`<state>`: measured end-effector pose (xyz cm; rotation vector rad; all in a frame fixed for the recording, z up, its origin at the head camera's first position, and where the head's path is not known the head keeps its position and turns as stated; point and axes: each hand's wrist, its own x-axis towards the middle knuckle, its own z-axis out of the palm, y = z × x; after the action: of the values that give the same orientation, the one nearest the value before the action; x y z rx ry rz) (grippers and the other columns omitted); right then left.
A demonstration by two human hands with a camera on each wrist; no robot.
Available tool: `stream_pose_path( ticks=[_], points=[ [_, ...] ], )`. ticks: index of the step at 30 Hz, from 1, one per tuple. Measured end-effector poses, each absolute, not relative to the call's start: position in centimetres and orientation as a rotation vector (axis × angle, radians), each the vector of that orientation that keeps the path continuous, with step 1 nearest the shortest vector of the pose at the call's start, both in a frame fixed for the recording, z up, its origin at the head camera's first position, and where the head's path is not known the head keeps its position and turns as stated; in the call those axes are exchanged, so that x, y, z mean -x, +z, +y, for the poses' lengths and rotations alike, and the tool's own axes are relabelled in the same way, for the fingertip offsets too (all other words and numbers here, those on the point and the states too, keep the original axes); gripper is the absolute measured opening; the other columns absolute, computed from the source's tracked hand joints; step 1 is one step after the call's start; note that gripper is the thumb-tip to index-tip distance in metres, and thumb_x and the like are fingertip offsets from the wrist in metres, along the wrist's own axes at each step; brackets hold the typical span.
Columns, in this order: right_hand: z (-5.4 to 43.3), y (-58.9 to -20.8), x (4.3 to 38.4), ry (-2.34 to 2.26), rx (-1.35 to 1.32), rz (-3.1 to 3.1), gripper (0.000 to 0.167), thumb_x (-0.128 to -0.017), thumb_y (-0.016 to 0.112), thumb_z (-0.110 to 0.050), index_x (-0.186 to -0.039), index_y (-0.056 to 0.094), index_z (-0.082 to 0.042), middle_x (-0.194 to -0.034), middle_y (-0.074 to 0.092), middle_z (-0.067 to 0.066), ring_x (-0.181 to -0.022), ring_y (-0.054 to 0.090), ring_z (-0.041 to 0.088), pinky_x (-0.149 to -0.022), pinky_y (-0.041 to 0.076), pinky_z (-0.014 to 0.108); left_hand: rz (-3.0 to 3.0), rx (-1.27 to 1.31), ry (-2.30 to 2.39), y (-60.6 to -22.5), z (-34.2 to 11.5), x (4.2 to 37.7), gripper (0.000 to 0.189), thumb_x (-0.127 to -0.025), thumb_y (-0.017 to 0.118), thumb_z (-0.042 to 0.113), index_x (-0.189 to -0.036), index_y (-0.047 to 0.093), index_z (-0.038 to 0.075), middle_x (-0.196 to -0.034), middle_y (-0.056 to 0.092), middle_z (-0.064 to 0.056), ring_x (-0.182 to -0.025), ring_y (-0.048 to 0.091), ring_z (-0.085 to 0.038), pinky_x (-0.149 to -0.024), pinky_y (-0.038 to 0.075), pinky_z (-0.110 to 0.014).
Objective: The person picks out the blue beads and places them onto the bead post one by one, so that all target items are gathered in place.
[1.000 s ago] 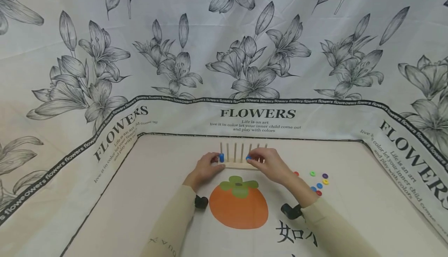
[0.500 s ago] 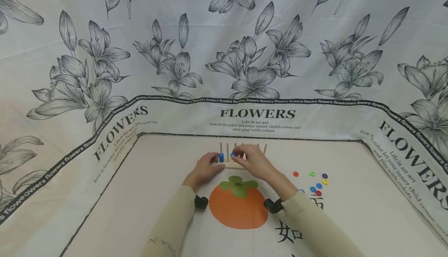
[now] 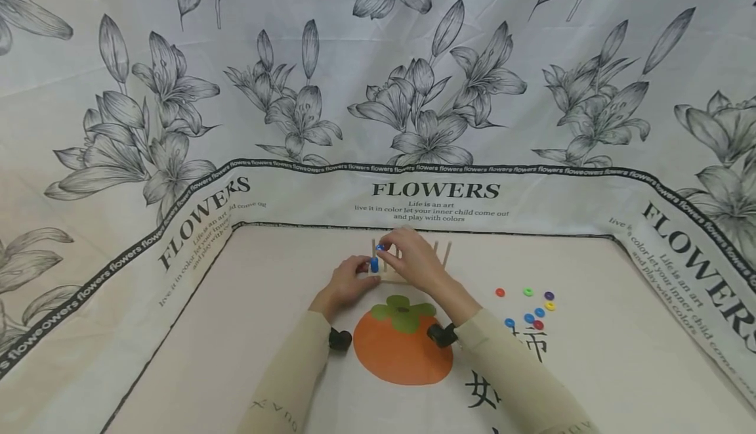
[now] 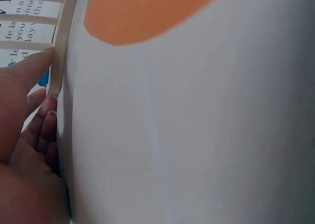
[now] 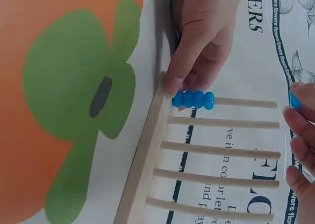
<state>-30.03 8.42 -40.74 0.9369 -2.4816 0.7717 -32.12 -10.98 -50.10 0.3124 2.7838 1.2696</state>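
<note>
Centrally, as I watch remotely, the right hand (image 3: pixel 413 260) pinches a single blue bead (image 5: pixel 295 100) between its fingers, just clear of the free tip of the leftmost peg (image 5: pixel 246 103). Low on that peg sit four blue beads (image 5: pixel 193 99). The left hand (image 3: pixel 345 284) grips the left end of the wooden rack (image 5: pixel 147 147). Right on the bench (image 3: pixel 620 289): loose coloured beads (image 3: pixel 529 318); near side: a persimmon print (image 3: pixel 403 355).
</note>
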Motion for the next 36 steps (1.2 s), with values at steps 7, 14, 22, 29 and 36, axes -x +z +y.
stream_pose_path(
  ticks=[7,14,22,29,36],
  points=[
    [7.5,-40.3,31.2,0.764,-0.880,-2.451,0.016,-0.093,0.077,-0.018,-0.103,0.074,-0.005,-0.108,0.070,0.008,-0.107,0.060,0.027,-0.096,0.050,0.044,2.766,-0.305,1.279,-50.2,-11.0,32.3,0.057,-0.095,0.073,0.034,-0.143,0.057,0.008,-0.126,0.063,-0.012,-0.124,0.057,-0.033,-0.109,0.043,-0.051],
    [7.2,-40.5,32.2,0.783,-0.854,-2.501,0.014,-0.095,0.075,-0.019,-0.103,0.075,-0.007,-0.105,0.073,0.007,-0.107,0.063,0.027,-0.103,0.048,0.045,2.763,-0.313,1.293,-50.0,-11.0,32.2,0.057,-0.095,0.073,0.034,-0.142,0.057,0.007,-0.124,0.063,-0.011,-0.122,0.057,-0.032,-0.108,0.045,-0.051],
    [6.9,-40.9,32.9,0.806,-0.864,-2.505,0.014,-0.095,0.074,-0.017,-0.102,0.076,-0.006,-0.101,0.075,0.008,-0.102,0.067,0.027,-0.110,0.043,0.047,2.771,-0.315,1.280,-49.5,-10.9,31.8,0.055,-0.094,0.072,0.033,-0.141,0.058,0.007,-0.121,0.064,-0.011,-0.121,0.057,-0.034,-0.107,0.045,-0.053],
    [6.6,-40.8,32.9,0.814,-0.851,-2.530,0.013,-0.094,0.075,-0.016,-0.102,0.076,-0.006,-0.100,0.075,0.007,-0.100,0.066,0.026,-0.097,0.050,0.045,2.774,-0.303,1.275,-49.4,-10.9,31.7,0.054,-0.095,0.072,0.032,-0.140,0.058,0.007,-0.124,0.064,-0.012,-0.123,0.056,-0.035,-0.107,0.044,-0.054],
    [6.6,-40.8,32.8,0.793,-0.827,-2.569,0.013,-0.094,0.075,-0.017,-0.102,0.076,-0.006,-0.101,0.076,0.007,-0.104,0.066,0.026,-0.102,0.048,0.044,2.770,-0.302,1.280,-49.4,-10.8,31.7,0.053,-0.095,0.072,0.032,-0.140,0.059,0.007,-0.124,0.063,-0.012,-0.123,0.057,-0.035,-0.107,0.044,-0.053]
  ],
)
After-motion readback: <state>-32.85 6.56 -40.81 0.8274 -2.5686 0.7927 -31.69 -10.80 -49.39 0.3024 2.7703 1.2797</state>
